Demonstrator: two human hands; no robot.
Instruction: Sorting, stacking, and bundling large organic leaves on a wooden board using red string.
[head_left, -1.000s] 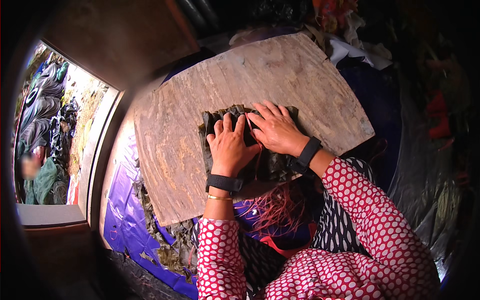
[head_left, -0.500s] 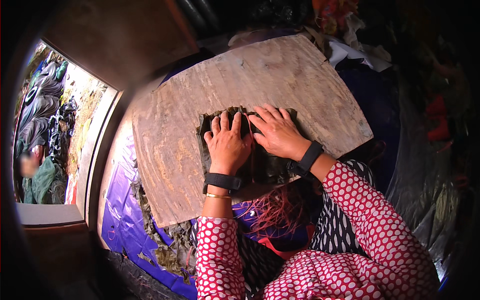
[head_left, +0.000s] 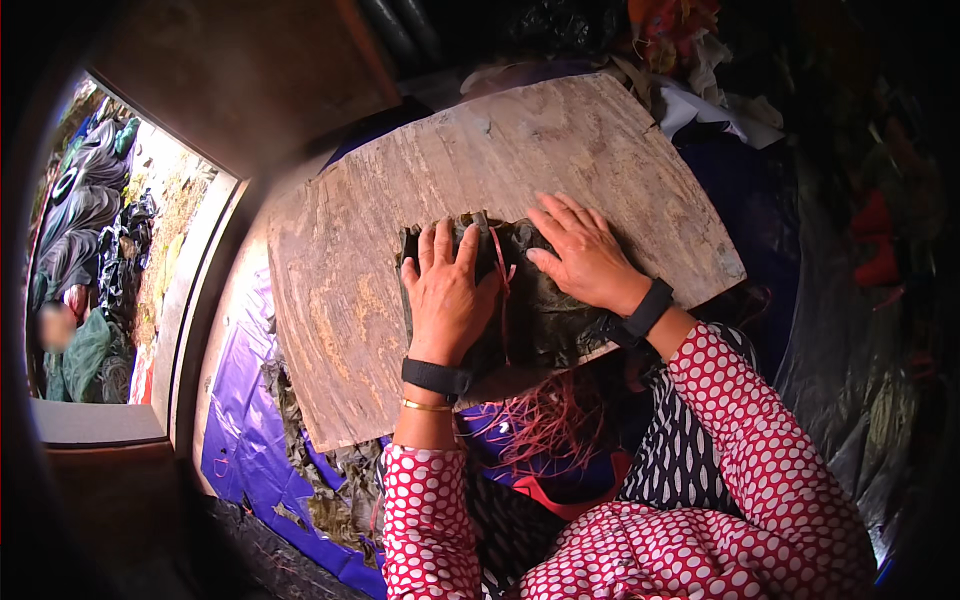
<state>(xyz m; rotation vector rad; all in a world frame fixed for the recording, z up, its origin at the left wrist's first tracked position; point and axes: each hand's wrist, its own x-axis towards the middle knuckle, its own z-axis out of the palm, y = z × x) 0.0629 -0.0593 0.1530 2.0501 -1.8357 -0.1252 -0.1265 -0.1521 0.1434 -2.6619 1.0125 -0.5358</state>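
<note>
A flat bundle of dark, crumpled sheets [head_left: 545,320] lies on a wooden board [head_left: 335,250]; whether the sheets are leaves or plastic I cannot tell. Down its middle runs a pink string [head_left: 503,275]. My left hand [head_left: 447,300] lies flat on the bundle's left half, fingers stretched out, with the string just to its right. Fingers spread, my right hand [head_left: 590,262] rests at the bundle's right edge, partly over the board. Neither hand grips anything. Part of the bundle is hidden under my left hand.
A tangle of pink strings [head_left: 550,425] sits below the board's near edge. Purple sheeting [head_left: 240,400] spreads under the board, with dark crumpled scraps [head_left: 345,500] at the left. White material [head_left: 705,115] lies beyond the far right corner. Dark nets [head_left: 85,220] show through the opening at left.
My right hand has slid right, off the middle of the bundle, uncovering more of its right half and the string. The left hand has shifted only slightly.
</note>
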